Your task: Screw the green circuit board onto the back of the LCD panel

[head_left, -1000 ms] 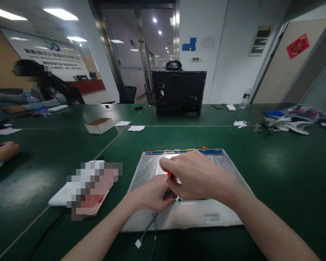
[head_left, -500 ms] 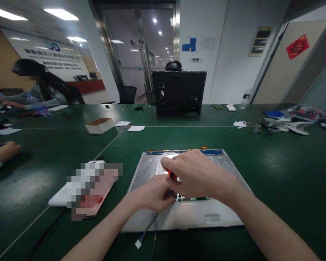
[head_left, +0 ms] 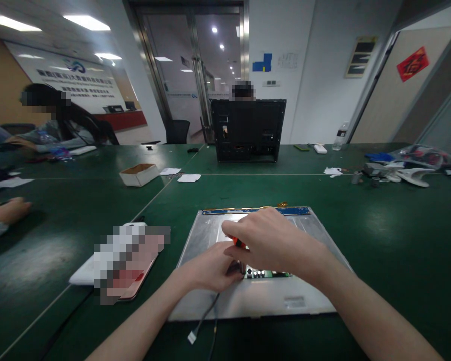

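A silver metal display panel (head_left: 270,298) lies flat on the green table before me, a blue circuit strip (head_left: 302,210) along its far edge. My right hand (head_left: 272,238) is closed around the orange-red and black handle of a screwdriver (head_left: 239,242), held upright over the panel; its tip is hidden. Below and left of it, my left hand (head_left: 214,265) rests on the panel with fingers bent together beside a green circuit board (head_left: 266,274). What those fingers pinch is hidden. A grey cable with a white connector (head_left: 192,337) hangs over the panel's near edge.
Left of the panel lie a white item (head_left: 84,271) and a pink phone-like item (head_left: 130,291), partly blurred. An open box (head_left: 139,175) and papers (head_left: 190,178) lie farther back. A black monitor housing (head_left: 248,130) stands opposite. Another person's hand (head_left: 13,210) is at far left.
Both hands keep nearly the same place on the panel. My right-hand fingers have shifted slightly on the screwdriver handle, and a bit more of the circuit board shows. The view has moved a little.
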A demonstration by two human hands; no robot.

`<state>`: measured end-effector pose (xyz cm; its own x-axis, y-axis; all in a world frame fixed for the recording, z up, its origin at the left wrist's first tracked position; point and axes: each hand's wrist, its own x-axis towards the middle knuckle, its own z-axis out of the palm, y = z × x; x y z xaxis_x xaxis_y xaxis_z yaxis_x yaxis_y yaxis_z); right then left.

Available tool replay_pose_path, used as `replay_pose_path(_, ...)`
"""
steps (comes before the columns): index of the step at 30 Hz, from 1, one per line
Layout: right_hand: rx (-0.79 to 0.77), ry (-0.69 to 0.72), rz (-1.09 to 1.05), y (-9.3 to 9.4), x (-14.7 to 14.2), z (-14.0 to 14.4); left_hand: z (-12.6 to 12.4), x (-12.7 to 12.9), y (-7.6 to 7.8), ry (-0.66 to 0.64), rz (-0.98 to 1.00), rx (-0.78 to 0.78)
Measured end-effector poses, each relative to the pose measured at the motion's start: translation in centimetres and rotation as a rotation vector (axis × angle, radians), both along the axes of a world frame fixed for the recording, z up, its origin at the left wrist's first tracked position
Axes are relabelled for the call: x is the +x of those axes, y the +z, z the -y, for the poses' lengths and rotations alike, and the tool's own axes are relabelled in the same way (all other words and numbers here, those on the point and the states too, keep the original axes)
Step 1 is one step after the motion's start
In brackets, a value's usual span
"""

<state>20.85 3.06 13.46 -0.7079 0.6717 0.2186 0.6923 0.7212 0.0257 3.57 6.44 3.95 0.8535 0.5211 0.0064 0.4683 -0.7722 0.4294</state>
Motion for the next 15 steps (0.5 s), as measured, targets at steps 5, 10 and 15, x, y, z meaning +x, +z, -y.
replay_pose_path(5, -0.013, 0.038, -0.011, 0.33, 0.16, 0.33, -0.06, 0.35, 0.44, -0.033, 0.015, 0.029)
replay_pose_path(10, -0.033, 0.007, 0.009, 0.39, 0.20, 0.32, 0.07, 0.31, 0.41, -0.040, 0.007, 0.038)
replay_pose_path(15, -0.031, 0.017, -0.005, 0.29, 0.12, 0.25, 0.05, 0.27, 0.46, -0.033, -0.009, 0.029)
